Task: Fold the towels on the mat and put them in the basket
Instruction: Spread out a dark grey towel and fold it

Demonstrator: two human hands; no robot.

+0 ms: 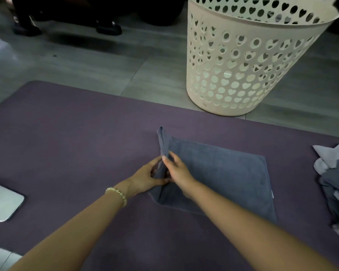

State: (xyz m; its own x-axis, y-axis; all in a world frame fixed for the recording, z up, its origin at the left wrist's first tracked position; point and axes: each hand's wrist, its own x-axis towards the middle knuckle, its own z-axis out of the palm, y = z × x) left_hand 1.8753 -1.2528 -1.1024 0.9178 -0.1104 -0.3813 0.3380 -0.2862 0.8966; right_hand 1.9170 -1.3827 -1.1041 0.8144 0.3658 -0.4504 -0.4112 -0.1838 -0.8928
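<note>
A dark blue-grey towel (223,173) lies flat on the purple mat (67,133), its left edge lifted into an upright fold. My left hand (147,177) grips that raised edge from the left, low down. My right hand (176,169) pinches the same edge from the right, a little higher. A pile of unfolded grey and light towels (334,177) sits at the mat's right edge. The cream basket (243,61) with heart-shaped holes stands on the floor just beyond the mat, behind the towel and to its right.
A flat silvery object (2,202) lies on the mat at the left. Dark shoes and furniture legs (108,26) stand on the grey tiled floor at the back left. Bare mat stretches left of the towel.
</note>
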